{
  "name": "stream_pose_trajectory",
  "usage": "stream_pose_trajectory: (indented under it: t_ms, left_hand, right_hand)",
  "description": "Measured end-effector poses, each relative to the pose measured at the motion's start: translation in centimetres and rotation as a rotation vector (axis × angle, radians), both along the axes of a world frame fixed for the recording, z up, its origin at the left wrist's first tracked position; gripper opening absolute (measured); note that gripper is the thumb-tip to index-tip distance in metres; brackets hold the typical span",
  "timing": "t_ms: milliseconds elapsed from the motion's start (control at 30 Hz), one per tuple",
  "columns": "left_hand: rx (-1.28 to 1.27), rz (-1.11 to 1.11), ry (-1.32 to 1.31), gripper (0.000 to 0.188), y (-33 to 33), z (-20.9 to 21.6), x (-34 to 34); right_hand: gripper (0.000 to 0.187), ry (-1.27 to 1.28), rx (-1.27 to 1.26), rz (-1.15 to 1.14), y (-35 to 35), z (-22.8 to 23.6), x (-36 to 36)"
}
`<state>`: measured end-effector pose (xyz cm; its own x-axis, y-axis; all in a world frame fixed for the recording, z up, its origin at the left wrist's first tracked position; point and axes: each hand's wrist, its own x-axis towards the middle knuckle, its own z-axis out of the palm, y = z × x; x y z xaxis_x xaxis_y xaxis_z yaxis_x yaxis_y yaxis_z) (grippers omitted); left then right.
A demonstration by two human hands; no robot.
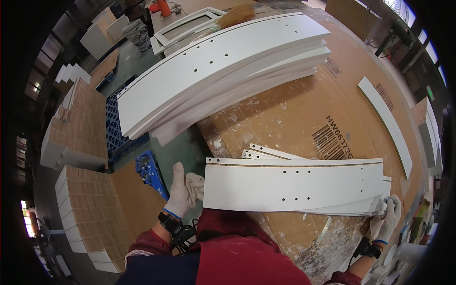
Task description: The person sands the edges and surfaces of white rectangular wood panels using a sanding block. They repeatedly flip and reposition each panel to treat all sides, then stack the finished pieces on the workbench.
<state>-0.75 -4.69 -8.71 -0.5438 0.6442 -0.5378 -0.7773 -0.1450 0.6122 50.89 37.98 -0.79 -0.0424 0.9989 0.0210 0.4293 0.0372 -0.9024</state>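
A white drilled panel [247,190] lies across the work table in front of me, on top of several similar panels fanned out beneath it. It has a groove along its far edge and several dark holes. My left hand [183,192], in a white glove, is at the panel's left end, thumb raised apart and the other fingers bent by the edge. My right hand [388,218], also gloved, is closed at the right end, beside the lower panels' corners. A small bluish-grey bit shows at its fingertips; what it is I cannot make out.
A tall stack of white panels [256,47] stands at the far side, a brush [236,15] and white frame [190,27] behind it. A narrow white strip [387,123] lies right on the cardboard-covered table [280,109]. Stacked boards [88,213] and a blue crate [151,173] are left.
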Motion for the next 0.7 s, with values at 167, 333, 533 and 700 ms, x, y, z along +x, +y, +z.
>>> stream_pose_trajectory:
  t_ms: [167, 333, 533, 700]
  left_hand:
    - [-0.016, -0.049, 0.040, 0.088, 0.5, 0.1, 0.2]
    - [-0.120, -0.046, 0.065, 0.084, 1.8, 2.3, 1.0]
    - [0.114, -0.165, -0.055, 0.082, -0.3, -0.9, -0.2]
    - [-0.039, -0.151, 0.013, 0.062, 2.5, 3.2, 1.5]
  right_hand:
    - [0.021, -0.160, -0.053, 0.106, 4.3, -2.3, 3.5]
    - [0.020, -0.017, 0.044, -0.032, 4.3, -2.8, 2.8]
    - [0.019, -0.367, 0.037, -0.013, 3.3, -2.0, 1.3]
    - [0.020, -0.145, 0.102, -0.018, 3.0, -1.5, 1.6]
